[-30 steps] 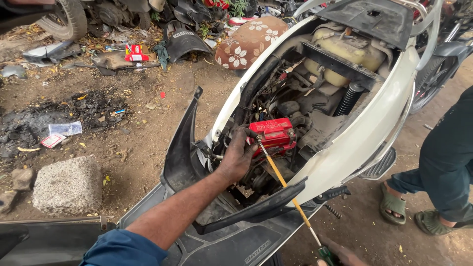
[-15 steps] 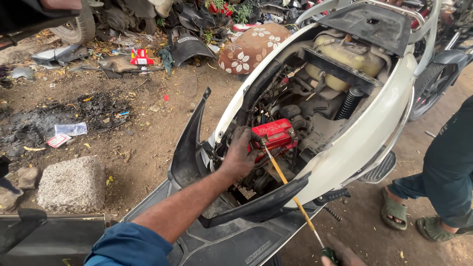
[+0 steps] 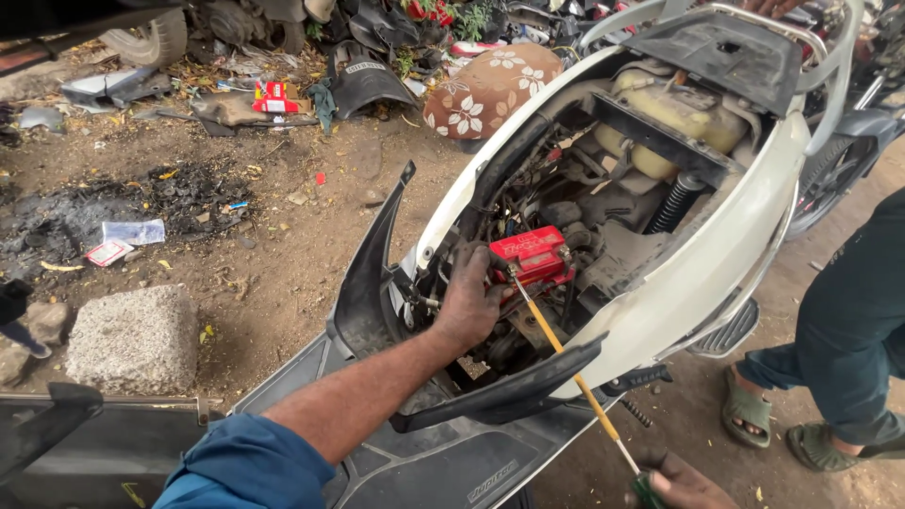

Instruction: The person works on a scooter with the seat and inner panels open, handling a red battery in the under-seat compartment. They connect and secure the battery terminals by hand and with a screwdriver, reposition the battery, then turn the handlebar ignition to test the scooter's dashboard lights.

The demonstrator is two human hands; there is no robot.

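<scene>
Red battery (image 3: 531, 254) sits in the scooter's open bay (image 3: 603, 236), left hand (image 3: 468, 300) grip pressed around it, right hand (image 3: 681, 483) pinching a screwdriver (image 3: 566, 363).

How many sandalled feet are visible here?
2: both at the right edge on the dirt, one sandalled foot beside the scooter's footboard, the other just right of it, partly cut off by the frame.

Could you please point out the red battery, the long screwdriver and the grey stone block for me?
red battery (image 3: 531, 253), head view, on its red top face.
long screwdriver (image 3: 566, 363), head view, on the middle of its yellow shaft.
grey stone block (image 3: 132, 337), head view, on its top face.
</scene>
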